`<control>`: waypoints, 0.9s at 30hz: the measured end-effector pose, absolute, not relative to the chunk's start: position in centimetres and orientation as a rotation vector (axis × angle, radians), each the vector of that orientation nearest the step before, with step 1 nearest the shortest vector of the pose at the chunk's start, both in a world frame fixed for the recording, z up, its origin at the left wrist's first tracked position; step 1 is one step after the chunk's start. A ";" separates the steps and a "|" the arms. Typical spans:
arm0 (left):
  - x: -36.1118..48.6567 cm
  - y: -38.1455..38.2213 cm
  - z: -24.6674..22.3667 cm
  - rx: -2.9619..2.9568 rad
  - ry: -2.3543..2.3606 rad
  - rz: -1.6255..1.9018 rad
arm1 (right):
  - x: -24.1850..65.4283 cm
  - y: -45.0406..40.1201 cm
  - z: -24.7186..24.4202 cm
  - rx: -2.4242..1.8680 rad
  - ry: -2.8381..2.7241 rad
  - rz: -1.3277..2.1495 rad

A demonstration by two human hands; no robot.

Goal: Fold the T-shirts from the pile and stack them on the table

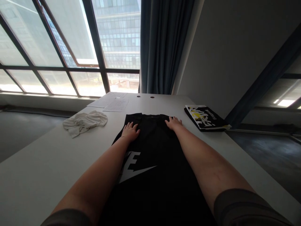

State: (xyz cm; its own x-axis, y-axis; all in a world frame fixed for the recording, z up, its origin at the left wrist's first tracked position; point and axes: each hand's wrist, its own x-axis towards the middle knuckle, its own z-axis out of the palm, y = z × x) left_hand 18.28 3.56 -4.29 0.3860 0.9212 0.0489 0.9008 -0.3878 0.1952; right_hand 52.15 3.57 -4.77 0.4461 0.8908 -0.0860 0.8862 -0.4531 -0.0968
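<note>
A black T-shirt (162, 163) with a pale logo lies spread out before me, its neckline at the far end. My left hand (130, 131) rests flat on its upper left part, fingers spread. On the opposite side, near the right shoulder edge, my right hand (174, 123) presses down with the fingers apart. Neither hand grips anything. My left forearm covers part of the printed letters. The shirt's lower end runs out of the bottom of the view.
The shirt lies on a white table (77, 163). To the left is a crumpled off-white cloth (85, 122), with paper sheets (116, 104) behind it. Folded dark printed fabric or packaging (205, 117) lies at the right edge. A blue curtain (164, 47) hangs beyond the table.
</note>
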 end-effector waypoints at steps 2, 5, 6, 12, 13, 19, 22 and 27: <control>18.3 3.7 -4.4 2.487 1.660 0.219 | 52.2 3.6 -5.1 -2.643 -1.609 0.199; 18.2 4.0 -4.5 2.477 1.668 0.213 | 52.3 3.5 -5.5 -2.641 -1.601 0.217; 18.1 4.2 -4.6 2.477 1.672 0.215 | 52.3 3.5 -5.6 -2.639 -1.599 0.219; 18.1 5.3 -4.3 2.505 1.666 0.209 | 52.8 3.7 -5.8 -2.659 -1.549 0.221; 18.2 5.3 -4.1 2.513 1.663 0.209 | 52.8 3.7 -5.8 -2.663 -1.542 0.222; 17.0 1.2 -3.2 2.622 1.648 0.269 | 52.9 3.7 -5.8 -2.667 -1.519 0.238; 13.0 -3.8 -3.8 2.751 1.565 0.247 | 52.8 3.7 -5.9 -2.662 -1.518 0.242; 2.9 -13.4 -5.7 2.819 1.506 0.203 | 52.7 3.7 -5.8 -2.673 -1.516 0.260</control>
State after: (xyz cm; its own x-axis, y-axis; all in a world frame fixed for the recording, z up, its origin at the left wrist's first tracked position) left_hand 2.90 -13.42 -5.71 0.5501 0.8233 0.1401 0.8311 -0.5562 0.0054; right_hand 52.73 3.74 -5.79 0.5031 0.8563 -0.1172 0.8465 -0.5155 -0.1330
